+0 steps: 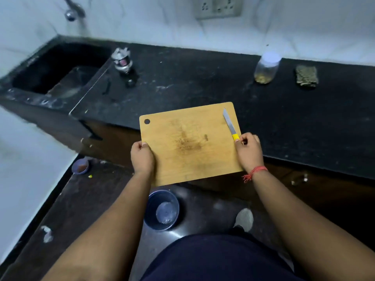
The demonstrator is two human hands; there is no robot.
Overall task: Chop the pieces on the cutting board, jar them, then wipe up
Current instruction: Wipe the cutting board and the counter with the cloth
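The wooden cutting board (188,142) is held by its side edges between left grip (141,157) and right grip (248,152); a yellow-handled knife (230,125) is pinned under the right.

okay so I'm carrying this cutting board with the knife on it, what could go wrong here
The knife lies loose on the cutting board, only its yellow handle pinned by your right hand; a tilt could swing the blade. The board is held off the counter, with your left hand gripping only its edge, so it might slip. A blue bowl sits on the floor below, an easy thing to step on.
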